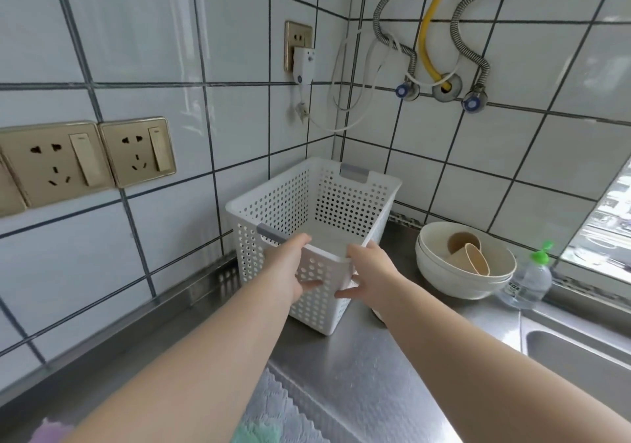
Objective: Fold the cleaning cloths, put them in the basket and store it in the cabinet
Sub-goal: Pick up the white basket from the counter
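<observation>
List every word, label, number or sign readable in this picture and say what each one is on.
No text here can be read.
Clear bottle with green cap: a dark label strip on its side, too blurred to read.
White plug adapter: a small blue round mark, too small to make out.
Two blue-capped valves: markings on the caps, illegible.
Gold wall sockets, white basket and bowls: no lettering visible.

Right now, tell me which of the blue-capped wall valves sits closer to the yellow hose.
The left valve: it sits just left of the yellow hose and its wall fitting, nearly touching. The right valve sits farther off and lower.
</observation>
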The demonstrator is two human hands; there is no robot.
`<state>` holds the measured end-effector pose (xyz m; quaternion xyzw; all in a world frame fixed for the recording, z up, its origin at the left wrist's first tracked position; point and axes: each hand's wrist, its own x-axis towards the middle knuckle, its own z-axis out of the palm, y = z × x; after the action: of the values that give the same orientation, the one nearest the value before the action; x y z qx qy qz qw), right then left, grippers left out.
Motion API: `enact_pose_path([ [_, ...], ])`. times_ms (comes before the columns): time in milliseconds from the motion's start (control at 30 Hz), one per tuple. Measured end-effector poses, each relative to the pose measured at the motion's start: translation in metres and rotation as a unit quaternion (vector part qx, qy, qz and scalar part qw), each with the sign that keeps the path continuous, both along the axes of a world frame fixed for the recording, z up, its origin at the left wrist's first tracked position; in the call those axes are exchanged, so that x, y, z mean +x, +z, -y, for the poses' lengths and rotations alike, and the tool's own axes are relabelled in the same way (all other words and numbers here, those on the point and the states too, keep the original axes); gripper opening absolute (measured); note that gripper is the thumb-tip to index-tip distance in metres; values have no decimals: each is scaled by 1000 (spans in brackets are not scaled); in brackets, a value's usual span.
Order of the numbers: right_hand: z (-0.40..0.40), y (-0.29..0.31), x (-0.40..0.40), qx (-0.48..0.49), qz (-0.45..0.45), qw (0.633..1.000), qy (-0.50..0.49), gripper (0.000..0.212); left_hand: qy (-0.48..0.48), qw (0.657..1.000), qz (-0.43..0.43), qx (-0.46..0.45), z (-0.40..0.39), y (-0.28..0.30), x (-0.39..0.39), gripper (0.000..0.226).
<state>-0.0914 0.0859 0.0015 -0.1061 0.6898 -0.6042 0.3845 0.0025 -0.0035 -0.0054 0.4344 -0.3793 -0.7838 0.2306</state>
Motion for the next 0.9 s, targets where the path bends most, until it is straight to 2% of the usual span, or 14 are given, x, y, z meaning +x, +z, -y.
enact_pose_path([
  [133, -29, 9, 23, -10, -8, 1000, 5, 32, 15, 1000, -15, 5, -17, 7, 26, 42],
  [333, -90, 31, 62, -23, -23, 999, 21, 38, -30, 999, -25, 5, -68, 33, 80, 30],
  [433, -134, 42, 88, -35, -24, 998, 41, 55, -29, 999, -27, 1, -102, 48, 124, 28],
  [567, -216, 63, 140, -46, -52, 993, 99, 49, 26, 999, -41, -3, -169, 69, 209, 16],
  [700, -287, 76, 192, -44, -58, 983, 166, 53, 67, 997, -39, 13, -234, 72, 289, 32],
  [900, -344, 83, 252, -38, -63, 970, 233, 54, 114, 993, -1, -7, -306, 80, 376, 30],
])
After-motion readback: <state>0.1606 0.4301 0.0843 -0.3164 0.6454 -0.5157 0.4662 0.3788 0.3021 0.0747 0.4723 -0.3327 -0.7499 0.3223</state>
